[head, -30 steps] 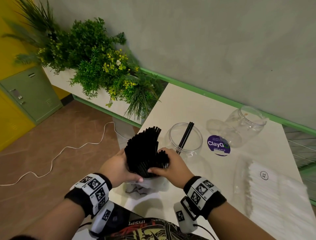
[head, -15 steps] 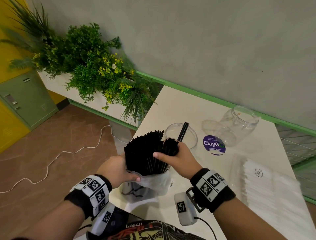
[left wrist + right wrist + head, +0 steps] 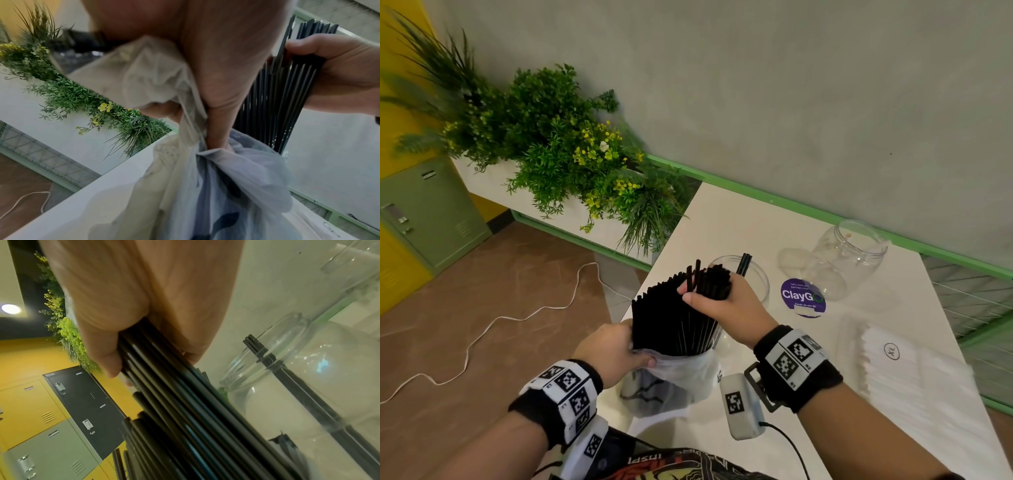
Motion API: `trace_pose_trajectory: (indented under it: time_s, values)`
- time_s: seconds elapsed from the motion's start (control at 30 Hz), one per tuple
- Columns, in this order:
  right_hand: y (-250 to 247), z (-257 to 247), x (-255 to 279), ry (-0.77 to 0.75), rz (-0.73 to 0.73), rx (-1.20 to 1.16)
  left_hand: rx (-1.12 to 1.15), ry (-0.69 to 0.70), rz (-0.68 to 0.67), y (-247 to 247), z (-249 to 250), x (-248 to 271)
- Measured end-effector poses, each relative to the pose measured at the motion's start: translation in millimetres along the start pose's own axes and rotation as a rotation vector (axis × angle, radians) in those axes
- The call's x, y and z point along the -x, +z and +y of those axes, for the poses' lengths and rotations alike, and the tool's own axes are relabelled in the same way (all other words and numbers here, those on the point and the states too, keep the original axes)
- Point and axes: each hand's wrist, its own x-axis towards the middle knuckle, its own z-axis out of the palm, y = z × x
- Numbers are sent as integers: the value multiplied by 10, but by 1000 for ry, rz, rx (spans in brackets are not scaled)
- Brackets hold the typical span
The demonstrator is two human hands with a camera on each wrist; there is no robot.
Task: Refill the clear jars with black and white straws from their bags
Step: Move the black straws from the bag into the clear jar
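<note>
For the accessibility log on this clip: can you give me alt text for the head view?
A right hand grips a handful of black straws standing in a plastic bag that the left hand holds at its rim, on a white table. Behind stand a clear jar holding a few black straws, an empty jar, and a bag of white straws at right.

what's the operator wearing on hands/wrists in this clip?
Hands bare, no gloves or sleeves. Left wrist and right wrist each carry a black band with white square-code marker tiles. A white camera pod with its own marker hangs below each; a black cable trails from the right one.
</note>
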Motion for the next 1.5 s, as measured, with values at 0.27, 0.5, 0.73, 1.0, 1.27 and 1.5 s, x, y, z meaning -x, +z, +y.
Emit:
trace_pose_trajectory:
  time_s: [0.27, 0.5, 0.73, 1.0, 1.27, 1.5]
  values:
    - [-54, -233, -36, -111, 159, -116, -29, 11, -1, 12, -3, 0]
    - [-318, -574, -106, -144, 321, -215, -70, 13, -19, 36, -35, -12]
    - [-669, -815, -173, -139, 454, -350, -81, 40, -12, 31, -43, -23]
    - [-982, -892, -224, -276, 731, -344, -54, 70, 1, 58, -60, -32]
    - [-804, -439, -332, -216, 806, -218, -90, 80, -6, 13, -21, 1]
    - [-449, 356, -427, 27, 717, -128, -121, 78, -17, 10, 3, -3]
